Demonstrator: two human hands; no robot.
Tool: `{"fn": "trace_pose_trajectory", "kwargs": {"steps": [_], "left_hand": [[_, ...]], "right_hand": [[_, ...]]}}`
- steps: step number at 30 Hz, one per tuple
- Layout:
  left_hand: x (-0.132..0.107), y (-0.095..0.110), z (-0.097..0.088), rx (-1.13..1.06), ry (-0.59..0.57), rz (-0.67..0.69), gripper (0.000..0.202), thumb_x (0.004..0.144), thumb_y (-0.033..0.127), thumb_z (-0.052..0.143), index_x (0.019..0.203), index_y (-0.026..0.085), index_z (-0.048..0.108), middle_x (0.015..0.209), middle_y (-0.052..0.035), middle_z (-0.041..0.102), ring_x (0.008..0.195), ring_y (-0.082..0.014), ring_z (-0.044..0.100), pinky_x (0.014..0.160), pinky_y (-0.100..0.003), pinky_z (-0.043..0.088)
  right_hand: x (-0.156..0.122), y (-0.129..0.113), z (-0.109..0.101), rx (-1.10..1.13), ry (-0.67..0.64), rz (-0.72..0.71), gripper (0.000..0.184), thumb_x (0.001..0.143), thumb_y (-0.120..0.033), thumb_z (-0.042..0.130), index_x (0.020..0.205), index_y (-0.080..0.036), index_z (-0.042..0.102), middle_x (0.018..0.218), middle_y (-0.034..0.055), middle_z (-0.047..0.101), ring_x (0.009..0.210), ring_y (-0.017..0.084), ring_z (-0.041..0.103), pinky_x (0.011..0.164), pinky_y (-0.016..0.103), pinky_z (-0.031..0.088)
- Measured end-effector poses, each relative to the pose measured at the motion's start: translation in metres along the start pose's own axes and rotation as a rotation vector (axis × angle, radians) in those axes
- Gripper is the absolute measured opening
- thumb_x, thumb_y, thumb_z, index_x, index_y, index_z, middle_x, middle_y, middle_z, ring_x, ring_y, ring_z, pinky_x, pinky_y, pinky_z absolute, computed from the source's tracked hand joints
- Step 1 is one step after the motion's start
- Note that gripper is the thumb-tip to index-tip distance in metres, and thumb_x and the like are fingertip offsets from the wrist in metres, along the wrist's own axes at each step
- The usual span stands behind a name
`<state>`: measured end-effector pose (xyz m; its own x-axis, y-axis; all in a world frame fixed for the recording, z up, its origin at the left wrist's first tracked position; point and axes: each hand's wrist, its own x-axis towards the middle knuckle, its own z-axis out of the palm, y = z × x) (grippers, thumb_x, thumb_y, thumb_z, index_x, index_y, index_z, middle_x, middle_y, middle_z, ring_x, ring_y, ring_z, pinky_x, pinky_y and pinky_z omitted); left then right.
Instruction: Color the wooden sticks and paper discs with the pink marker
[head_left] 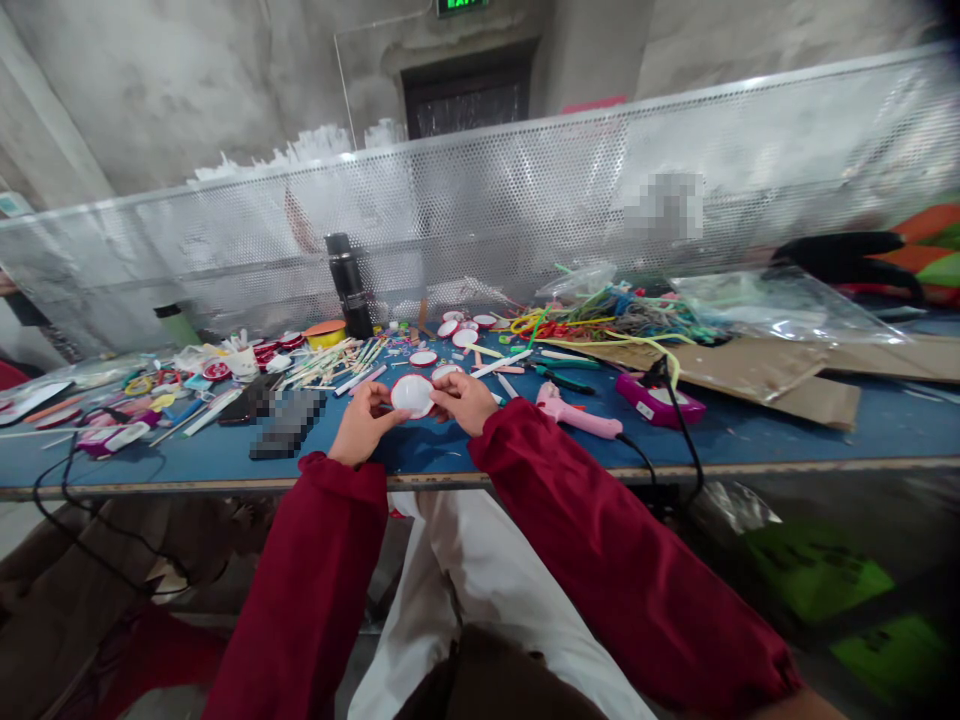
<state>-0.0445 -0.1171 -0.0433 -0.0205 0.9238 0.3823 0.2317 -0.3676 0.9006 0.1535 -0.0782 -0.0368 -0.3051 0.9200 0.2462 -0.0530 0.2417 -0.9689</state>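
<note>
Two hands met at one white disc (412, 396) with a red rim, which we found tilted toward the viewer over the near middle of the blue table (442, 458). We saw the left hand (361, 422) pinching its left side, thumb on the lower face, and the right hand (466, 402) gripping its right edge between thumb and fingers. Whether its lower edge touched the table we could not tell. From its thin, smooth look we judged it light, fairly stiff and perhaps slippery on the face; the opposite sides of the rim seemed the soundest hold, with light pressure in case it flexed or cracked. Just beyond lay similar red-rimmed discs (422, 358); to the right we noted a pink glue gun (581, 415) and, far left, a black bottle (347, 285).
</note>
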Motion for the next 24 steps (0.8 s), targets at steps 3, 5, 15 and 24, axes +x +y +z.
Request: {"fn": "trace_pose_trajectory", "kwargs": {"steps": [3, 5, 15, 24], "left_hand": [[-0.001, 0.005, 0.001, 0.038, -0.035, 0.035, 0.076, 0.058, 0.034, 0.089, 0.122, 0.018, 0.051, 0.106, -0.0072, 0.070, 0.088, -0.0188, 0.068, 0.080, -0.032, 0.053], [-0.002, 0.006, 0.001, 0.057, -0.107, 0.048, 0.082, 0.059, 0.033, 0.089, 0.129, 0.018, 0.050, 0.110, -0.0090, 0.070, 0.091, -0.0201, 0.068, 0.085, -0.034, 0.054], [-0.001, -0.001, -0.001, 0.010, -0.092, 0.008, 0.052, 0.065, 0.037, 0.084, 0.107, 0.017, 0.060, 0.083, -0.0019, 0.072, 0.071, -0.0160, 0.065, 0.069, -0.028, 0.052], [-0.001, -0.006, -0.001, 0.001, 0.000, -0.024, 0.040, 0.070, 0.049, 0.080, 0.087, 0.016, 0.065, 0.072, -0.0010, 0.070, 0.061, -0.0130, 0.059, 0.061, -0.025, 0.045]], "right_hand": [[-0.001, 0.000, 0.001, 0.017, -0.062, 0.011, 0.013, 0.080, -0.023, 0.072, 0.081, -0.023, 0.059, 0.059, -0.0044, 0.067, 0.049, 0.013, 0.063, 0.050, 0.025, 0.054], [-0.002, 0.000, 0.002, 0.029, -0.088, 0.015, 0.013, 0.080, -0.022, 0.071, 0.081, -0.023, 0.059, 0.058, -0.0046, 0.067, 0.048, 0.013, 0.062, 0.050, 0.025, 0.053], [-0.004, 0.001, 0.003, 0.039, -0.221, 0.016, 0.024, 0.075, -0.030, 0.079, 0.081, -0.020, 0.059, 0.058, -0.0046, 0.068, 0.050, 0.012, 0.064, 0.048, 0.023, 0.052], [-0.003, 0.007, 0.002, 0.028, -0.287, -0.017, 0.032, 0.071, -0.037, 0.082, 0.083, -0.018, 0.060, 0.059, -0.0032, 0.069, 0.052, 0.012, 0.065, 0.049, 0.021, 0.051]]}}
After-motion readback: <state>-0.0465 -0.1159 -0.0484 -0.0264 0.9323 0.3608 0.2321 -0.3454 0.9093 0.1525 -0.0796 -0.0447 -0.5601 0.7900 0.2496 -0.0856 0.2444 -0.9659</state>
